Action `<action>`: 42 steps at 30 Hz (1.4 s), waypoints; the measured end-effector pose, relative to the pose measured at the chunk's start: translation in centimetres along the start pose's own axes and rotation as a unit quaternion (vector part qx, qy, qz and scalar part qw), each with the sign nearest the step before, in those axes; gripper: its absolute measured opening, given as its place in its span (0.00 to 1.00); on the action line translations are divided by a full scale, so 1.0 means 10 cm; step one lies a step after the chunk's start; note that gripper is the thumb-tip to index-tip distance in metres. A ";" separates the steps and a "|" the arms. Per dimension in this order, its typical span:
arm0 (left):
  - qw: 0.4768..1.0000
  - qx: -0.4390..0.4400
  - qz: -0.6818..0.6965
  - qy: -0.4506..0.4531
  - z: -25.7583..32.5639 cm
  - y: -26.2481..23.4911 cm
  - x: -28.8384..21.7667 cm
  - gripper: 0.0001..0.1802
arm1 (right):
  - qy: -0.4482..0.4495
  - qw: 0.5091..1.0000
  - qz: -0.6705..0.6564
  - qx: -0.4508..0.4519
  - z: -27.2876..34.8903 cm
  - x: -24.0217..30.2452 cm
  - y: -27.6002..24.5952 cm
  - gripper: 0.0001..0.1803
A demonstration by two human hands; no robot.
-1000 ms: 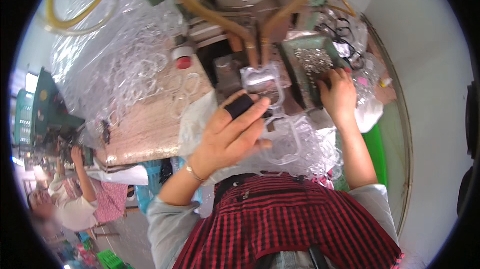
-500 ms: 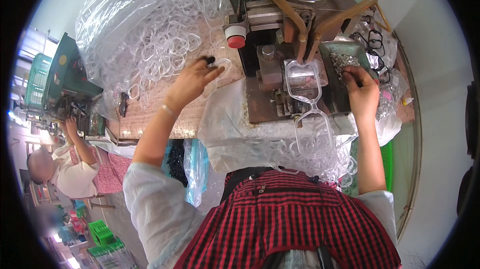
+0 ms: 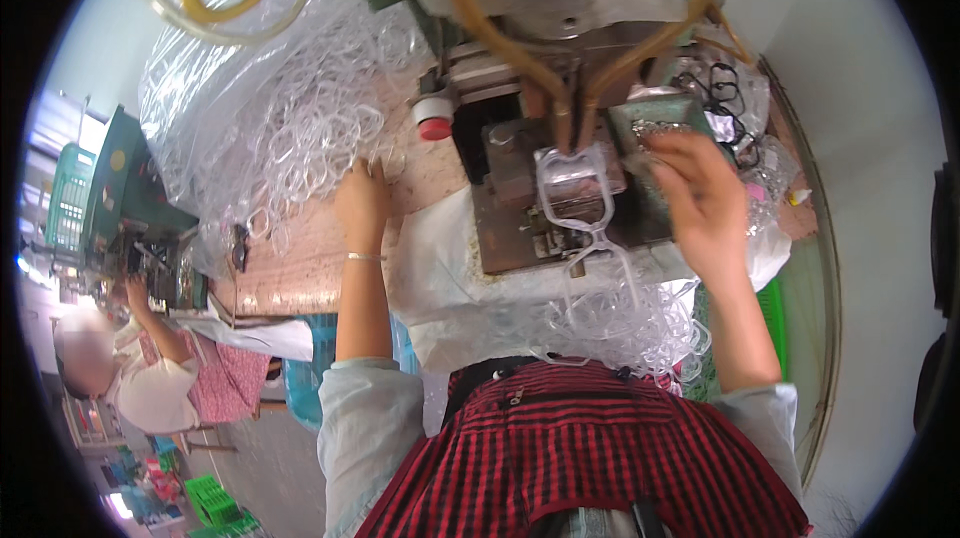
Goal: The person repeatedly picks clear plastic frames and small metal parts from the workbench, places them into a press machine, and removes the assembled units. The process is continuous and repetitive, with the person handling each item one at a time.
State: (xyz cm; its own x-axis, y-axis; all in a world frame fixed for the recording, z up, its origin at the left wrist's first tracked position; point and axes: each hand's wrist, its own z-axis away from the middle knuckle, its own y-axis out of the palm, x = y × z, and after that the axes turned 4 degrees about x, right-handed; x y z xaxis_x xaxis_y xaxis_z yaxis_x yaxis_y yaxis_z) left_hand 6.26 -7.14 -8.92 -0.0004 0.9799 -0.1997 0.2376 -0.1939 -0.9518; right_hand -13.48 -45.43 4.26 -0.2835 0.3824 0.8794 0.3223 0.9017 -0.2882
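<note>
My left hand (image 3: 362,203) is at the near edge of a heap of clear plastic eyeglass frames (image 3: 325,143), fingers curled down. Whatever its fingertips hold is too unclear to name. One clear eyeglass frame (image 3: 606,216) hangs at the machine, its upper rim around a metal block (image 3: 575,170) and its other rim over the front edge. Blurred by motion, my right hand (image 3: 705,200) is beside the green tray (image 3: 632,118) of small metal parts (image 3: 655,128). Its thumb and fingers are drawn together; anything between them is too small to make out.
Brown hoses (image 3: 520,58) come down over the machine, with a red button (image 3: 435,128) at its left. More clear frames (image 3: 640,323) lie below the table's front edge. Dark frames (image 3: 725,88) are at the right. Far left, another person (image 3: 165,378) works at a green machine (image 3: 130,183).
My left hand has moved left and down onto the heap, its fingers now curled. My right hand has shifted slightly and blurs beside the tray. The whole view has tilted a little.
</note>
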 end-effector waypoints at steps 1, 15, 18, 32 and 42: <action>1.000 0.018 0.000 0.018 0.01 0.03 -0.02 0.25 | -0.019 0.999 0.026 0.000 -0.18 -0.01 0.11 0.15; 0.701 -0.219 0.526 0.430 0.75 -1.85 -1.60 0.12 | 0.022 0.976 -0.213 0.048 -0.30 0.05 0.54 0.26; 0.633 -0.182 0.662 0.358 0.64 -1.82 -1.79 0.08 | 0.057 0.966 -0.250 0.043 -0.29 0.14 0.59 0.28; 0.727 -0.245 0.498 0.405 0.68 -1.81 -1.78 0.09 | 0.129 0.983 -0.091 0.094 -0.39 0.34 0.44 0.32; 0.748 -0.135 0.387 0.522 1.13 -1.62 -1.76 0.10 | -0.158 0.977 0.090 -0.115 0.08 -0.20 0.40 0.23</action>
State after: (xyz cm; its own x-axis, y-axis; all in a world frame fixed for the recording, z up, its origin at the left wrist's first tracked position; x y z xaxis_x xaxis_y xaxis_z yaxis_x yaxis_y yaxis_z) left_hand -8.59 -21.78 7.40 0.9641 0.1111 -0.2412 -0.0368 -0.8437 -0.5355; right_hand -12.30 -42.42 1.04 -0.4573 0.6060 0.6509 0.5766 0.7593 -0.3018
